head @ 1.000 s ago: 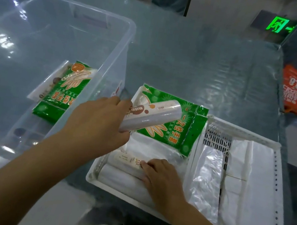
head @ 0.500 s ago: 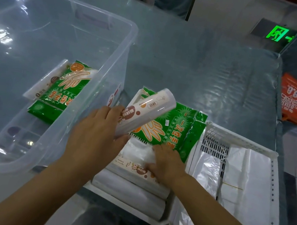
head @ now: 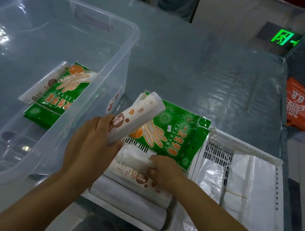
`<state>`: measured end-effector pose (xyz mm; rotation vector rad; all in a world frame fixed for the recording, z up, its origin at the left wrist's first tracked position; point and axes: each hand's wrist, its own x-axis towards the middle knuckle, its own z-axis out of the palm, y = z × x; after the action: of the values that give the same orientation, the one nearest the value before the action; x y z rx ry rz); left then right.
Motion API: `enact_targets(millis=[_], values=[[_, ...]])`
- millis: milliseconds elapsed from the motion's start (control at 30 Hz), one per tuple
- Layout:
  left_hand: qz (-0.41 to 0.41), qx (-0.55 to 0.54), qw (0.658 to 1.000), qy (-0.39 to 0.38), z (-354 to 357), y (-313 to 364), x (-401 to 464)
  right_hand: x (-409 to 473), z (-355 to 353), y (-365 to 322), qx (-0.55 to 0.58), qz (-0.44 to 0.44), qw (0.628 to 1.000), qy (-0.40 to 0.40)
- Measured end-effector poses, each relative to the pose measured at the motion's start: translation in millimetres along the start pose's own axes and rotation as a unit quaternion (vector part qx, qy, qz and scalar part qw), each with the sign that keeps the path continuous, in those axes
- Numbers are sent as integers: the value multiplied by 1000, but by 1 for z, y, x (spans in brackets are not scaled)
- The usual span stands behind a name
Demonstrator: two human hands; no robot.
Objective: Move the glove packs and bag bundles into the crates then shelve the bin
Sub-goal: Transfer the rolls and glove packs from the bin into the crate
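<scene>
My left hand [head: 91, 143] grips a white bag roll [head: 137, 117] with brown dots, tilted up over the near white crate [head: 131, 216]. My right hand [head: 163, 170] pinches a clear bag bundle [head: 133, 155] lying in that crate, above two more rolls [head: 135, 194]. A green glove pack [head: 172, 134] leans on the crate's far edge. Another green glove pack [head: 61, 93] lies with a white pack inside the clear bin [head: 120, 36] at left. A second white crate [head: 276, 185] at right holds folded white bags [head: 246, 188].
Everything stands on a table covered in glossy plastic sheet [head: 204, 73]. An orange bag [head: 301, 105] hangs past the table's right edge. A green exit sign [head: 282, 37] glows on the floor beyond. The table's near edge is just below the crates.
My left hand has swung the roll from lying across to pointing up and away. My right hand has shifted from the printed roll up to the clear bundle at the crate's far side.
</scene>
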<state>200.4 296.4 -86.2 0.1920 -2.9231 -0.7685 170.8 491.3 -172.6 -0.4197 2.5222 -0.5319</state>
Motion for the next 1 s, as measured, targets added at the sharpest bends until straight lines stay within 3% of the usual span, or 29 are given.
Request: enact_targets(millis=[133, 233, 433, 633, 767, 1000], values=[[64, 33, 997, 24, 8, -7, 7, 0, -38, 5, 66, 19, 993, 99], [140, 34, 990, 0, 18, -11, 15, 2, -79, 21, 101, 45, 982, 151], [292, 108, 933, -182, 57, -11, 27, 12, -113, 44, 13, 48, 983, 178], [322, 177, 879, -303, 86, -24, 32, 17, -95, 38, -13, 20, 986, 164], [276, 145, 892, -327, 91, -29, 29, 21, -86, 36, -47, 4, 988, 148], [245, 35, 940, -236, 94, -26, 10, 28, -64, 23, -103, -20, 986, 130]])
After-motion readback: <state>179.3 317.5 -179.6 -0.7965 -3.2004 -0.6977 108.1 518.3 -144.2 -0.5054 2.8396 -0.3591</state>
